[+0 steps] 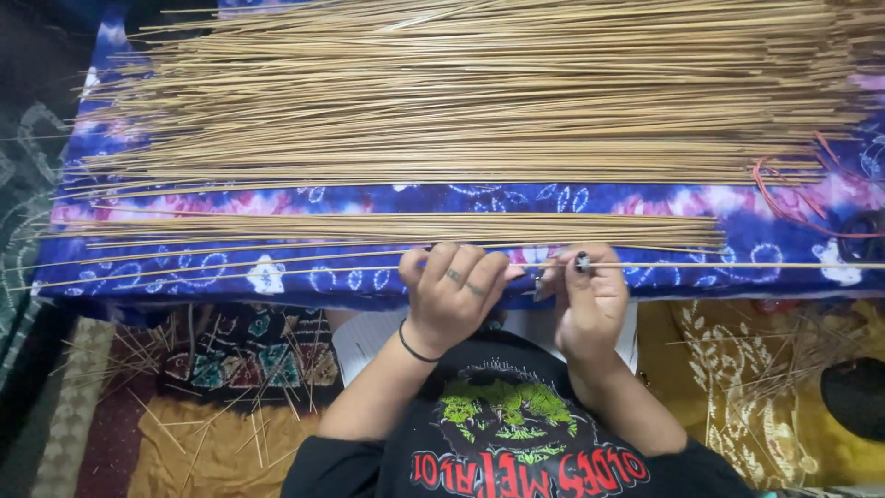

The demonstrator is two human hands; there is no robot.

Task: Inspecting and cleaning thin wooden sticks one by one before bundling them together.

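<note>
Both hands are pinching one thin stick [701,266] lying across the blue cloth [350,198]: left hand [452,290] gripping it, right hand [590,295] holding it beside, below the stick pile [461,92].

**Person's look: black tee, wristband, dark nails**

Seen from above. Black short-sleeved t-shirt [516,443] w/ big front print: green splattery graphic in the middle, red block lettering w/ pale outline under it, upside-down from this view. Sleeves end at upper arms; forearms bare.

Left hand [452,290]: thin black band [412,349] round the wrist, like a hair tie or cord bracelet. Small dark tattoo marks [464,280] across the fingers, approx one per finger, too small to make out.

Right hand [583,293]: glossy black polish on at least one nail [583,263]; other nails not clear. No watch or rings visible on either hand.
</note>
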